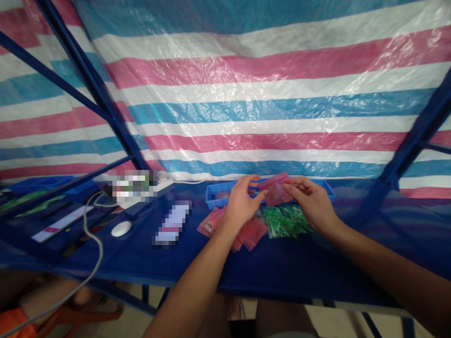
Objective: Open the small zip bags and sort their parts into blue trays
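Item, one small red zip bag [276,190]: hanging between your hands above the surface [282,265], its top strip running left to right, rising slightly rightward. Right hand [306,192], nearer: you are pinching the bag's right edge, thumb against finger. Left hand [245,199]: you are curving parted fingers, thumb at the left edge; whether it is gripping, you cannot tell. Red bags [252,231] and green bags [287,221] are lying nearer you; a blue tray [214,203] is standing beyond. Labels: none reading legibly.
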Motion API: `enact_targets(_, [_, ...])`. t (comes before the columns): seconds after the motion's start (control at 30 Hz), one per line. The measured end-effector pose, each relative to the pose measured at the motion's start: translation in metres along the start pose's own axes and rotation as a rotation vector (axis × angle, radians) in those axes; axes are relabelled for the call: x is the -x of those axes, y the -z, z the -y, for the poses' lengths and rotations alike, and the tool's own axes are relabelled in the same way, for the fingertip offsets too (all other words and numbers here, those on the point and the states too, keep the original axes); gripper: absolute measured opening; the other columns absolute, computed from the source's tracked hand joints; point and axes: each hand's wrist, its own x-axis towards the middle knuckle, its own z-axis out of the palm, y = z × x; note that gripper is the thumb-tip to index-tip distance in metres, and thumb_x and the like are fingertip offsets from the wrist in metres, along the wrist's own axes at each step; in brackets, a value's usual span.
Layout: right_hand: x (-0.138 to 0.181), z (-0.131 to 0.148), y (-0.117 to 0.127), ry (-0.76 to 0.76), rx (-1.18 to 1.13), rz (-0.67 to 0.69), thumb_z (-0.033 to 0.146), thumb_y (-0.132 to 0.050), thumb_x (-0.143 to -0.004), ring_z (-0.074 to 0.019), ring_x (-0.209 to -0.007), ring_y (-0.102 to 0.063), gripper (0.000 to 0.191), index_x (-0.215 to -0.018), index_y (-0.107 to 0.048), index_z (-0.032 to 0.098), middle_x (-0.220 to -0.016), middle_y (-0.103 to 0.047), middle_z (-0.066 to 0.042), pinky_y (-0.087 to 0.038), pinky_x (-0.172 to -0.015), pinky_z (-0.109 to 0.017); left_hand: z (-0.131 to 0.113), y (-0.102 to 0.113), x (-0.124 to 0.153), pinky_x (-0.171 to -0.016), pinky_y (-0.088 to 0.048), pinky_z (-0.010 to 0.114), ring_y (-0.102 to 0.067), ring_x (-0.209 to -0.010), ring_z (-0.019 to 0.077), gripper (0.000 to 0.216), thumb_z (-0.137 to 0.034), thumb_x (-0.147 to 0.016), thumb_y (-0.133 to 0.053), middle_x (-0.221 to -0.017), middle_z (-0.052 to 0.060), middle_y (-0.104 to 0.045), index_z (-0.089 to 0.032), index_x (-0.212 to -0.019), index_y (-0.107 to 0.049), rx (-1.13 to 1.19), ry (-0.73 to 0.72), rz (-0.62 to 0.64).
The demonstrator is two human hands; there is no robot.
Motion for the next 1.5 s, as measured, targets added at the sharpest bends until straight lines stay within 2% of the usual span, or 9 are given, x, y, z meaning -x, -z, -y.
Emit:
enact_targets(0.1, [0.005,0.003,-0.003,0.026,0.076,0.014,0.052,-0.088,-0.08,-0.021,-0.078,-0.069,0.032,-0.094,-0.074,0.027,-0.088,-0.076,-0.002,-0.059,-0.075,-0.035,-0.011,-0.002,0.005,-0.095,-0.057,0.037,-0.072,-0.102,0.0228,0.028,-0.036,-0.093,-0.076,-0.116,0.011,-0.076,-0.02,-0.116,-0.076,-0.154,-0.159,0.078])
enact_targets(0.23, [0.012,0.008,-0.007,0.011,0.114,0.138,0.055,-0.083,-0.085,-0.0246,-0.087,-0.074,0.031,-0.1,-0.075,0.028,-0.095,-0.079,-0.004,-0.061,-0.084,-0.04,-0.022,-0.005,0.01,-0.086,-0.058,0.034,-0.074,-0.094,0.0237,0.047,-0.048,-0.087,-0.081,-0.111,0.01,-0.079,-0.019,-0.123,-0.075,-0.14,-0.175,0.262])
enact_targets(0.47, [0.008,0.007,-0.004,0.074,0.196,0.084,0.059,-0.077,-0.089,-0.025,-0.088,-0.073,0.036,-0.106,-0.077,0.027,-0.096,-0.078,-0.005,-0.061,-0.089,-0.042,-0.013,-0.004,0.006,-0.08,-0.057,0.031,-0.075,-0.088,0.0218,0.027,-0.036,-0.1,-0.064,-0.105,0.006,-0.082,-0.02,-0.113,-0.08,-0.077,0.008,0.171])
enact_targets(0.67, [-0.001,-0.003,0.002,0.034,0.132,-0.051,0.056,-0.086,-0.081,-0.0269,-0.121,-0.068,0.06,-0.132,-0.066,0.032,-0.137,-0.069,-0.007,-0.058,-0.101,-0.042,-0.003,-0.006,0.0,-0.082,-0.06,0.032,-0.075,-0.088,0.0209,0.03,-0.039,-0.094,-0.071,-0.104,0.009,-0.082,-0.016,-0.113,-0.08,0.185,0.134,0.115])
enact_targets(0.83, [0.001,-0.006,0.0,-0.199,-0.051,0.14,0.057,-0.085,-0.08,-0.0255,-0.094,-0.076,0.046,-0.114,-0.073,0.028,-0.11,-0.08,-0.005,-0.062,-0.079,-0.037,-0.006,-0.009,0.0,-0.083,-0.062,0.032,-0.076,-0.083,0.0192,0.057,-0.035,-0.088,-0.079,-0.103,0.008,-0.081,-0.018,-0.14,-0.06,0.421,0.162,0.085])
enact_targets(0.93, [0.001,-0.009,0.0,-0.213,-0.061,0.122,0.056,-0.088,-0.078,-0.0223,-0.08,-0.073,0.045,-0.109,-0.074,0.027,-0.1,-0.08,-0.003,-0.059,-0.066,-0.033,-0.008,-0.006,0.002,-0.085,-0.062,0.033,-0.077,-0.089,0.02,0.071,-0.034,-0.091,-0.076,-0.11,0.008,-0.08,-0.023,-0.154,-0.046,0.371,0.111,0.119])
enact_targets(1.1, [-0.001,-0.009,0.0,-0.201,-0.045,0.063,0.056,-0.086,-0.08,-0.021,-0.078,-0.072,0.045,-0.112,-0.072,0.027,-0.1,-0.08,-0.003,-0.06,-0.063,-0.032,-0.008,0.005,-0.001,-0.098,-0.058,0.035,-0.074,-0.112,0.024,0.028,-0.03,-0.097,-0.066,-0.125,0.009,-0.078,-0.023,-0.12,-0.078,0.064,-0.014,0.21])
enact_targets(1.33, [-0.003,-0.001,0.003,-0.269,-0.088,0.078,0.06,-0.077,-0.088,-0.0225,-0.088,-0.074,0.04,-0.108,-0.072,0.026,-0.105,-0.078,-0.006,-0.059,-0.057,-0.028,0.009,0.039,-0.014,-0.072,-0.059,0.027,-0.076,-0.077,0.0182,0.037,-0.04,-0.091,-0.071,-0.097,0.005,-0.08,-0.018,-0.122,-0.071,-0.076,0.194,-0.251])
enact_targets(1.5, [-0.005,-0.005,0.004,-0.268,-0.071,0.085,0.061,-0.078,-0.086,-0.0213,-0.084,-0.073,0.043,-0.109,-0.072,0.026,-0.102,-0.076,-0.006,-0.057,-0.055,-0.027,0.016,0.07,-0.017,-0.098,-0.056,0.034,-0.075,-0.099,0.0237,0.024,-0.029,-0.087,-0.072,-0.11,0.007,-0.08,-0.019,-0.109,-0.076,-0.555,0.219,-0.361])
